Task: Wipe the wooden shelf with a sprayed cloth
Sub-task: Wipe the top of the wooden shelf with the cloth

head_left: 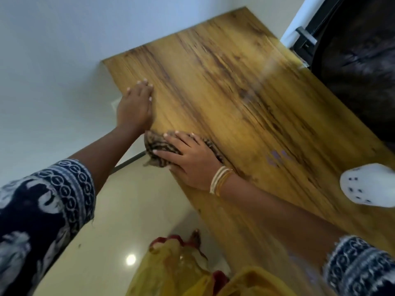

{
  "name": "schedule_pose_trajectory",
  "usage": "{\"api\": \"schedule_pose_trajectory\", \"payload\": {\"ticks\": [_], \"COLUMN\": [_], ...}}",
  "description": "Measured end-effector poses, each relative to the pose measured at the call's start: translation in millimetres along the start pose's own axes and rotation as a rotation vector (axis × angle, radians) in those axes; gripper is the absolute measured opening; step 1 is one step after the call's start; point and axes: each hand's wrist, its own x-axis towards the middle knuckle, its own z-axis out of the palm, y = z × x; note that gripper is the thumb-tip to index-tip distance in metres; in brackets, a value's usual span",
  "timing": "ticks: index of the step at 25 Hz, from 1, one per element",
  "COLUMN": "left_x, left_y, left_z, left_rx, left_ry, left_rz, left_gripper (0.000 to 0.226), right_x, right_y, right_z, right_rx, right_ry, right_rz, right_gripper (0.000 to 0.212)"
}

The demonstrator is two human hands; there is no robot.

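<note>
Our right hand point(188, 161) presses flat, fingers spread, on patterned cloth point(156, 146) at near edge of wooden shelf point(245, 99). Our left hand point(136, 105) rests open on shelf just beyond cloth. White object point(369, 184) sits well right of cloth.

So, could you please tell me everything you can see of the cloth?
The cloth is a small, soft-looking fabric piece with a dark brown and tan mottled or checked pattern; blur hides the detail. It lies bunched at the near left edge of the wooden shelf, with a bit hanging over that edge. The right hand presses flat on it with spread fingers, covering most of it. The left hand rests on the shelf just beyond and does not touch it. Whether it is damp cannot be told.
</note>
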Motion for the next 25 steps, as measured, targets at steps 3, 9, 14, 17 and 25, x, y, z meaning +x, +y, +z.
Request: {"api": "schedule_pose_trajectory", "payload": {"ticks": [3, 9, 14, 17, 25], "left_x": [-16, -82, -84, -83, -69], "left_y": [22, 60, 53, 57, 84], "left_z": [-11, 7, 14, 12, 12], "left_rx": [0.015, -0.137, -0.060, -0.034, 0.024], "left_ry": [-0.049, -0.176, -0.110, -0.151, -0.218], "left_rz": [0.170, 0.286, 0.294, 0.297, 0.277], "left_gripper": [0.039, 0.055, 0.050, 0.055, 0.053], "right_x": [-13, -75, -27, -18, -25], "right_y": [73, 252, 154, 43, 80], "right_z": [-28, -76, -51, -12, -31], "right_rx": [-0.103, -0.023, -0.108, -0.168, -0.182], "right_ry": [-0.015, 0.110, 0.111, 0.071, 0.020], "right_rz": [0.080, 1.085, 0.875, 0.603, 0.571], "right_gripper": [0.047, 0.051, 0.048, 0.051, 0.048]}}
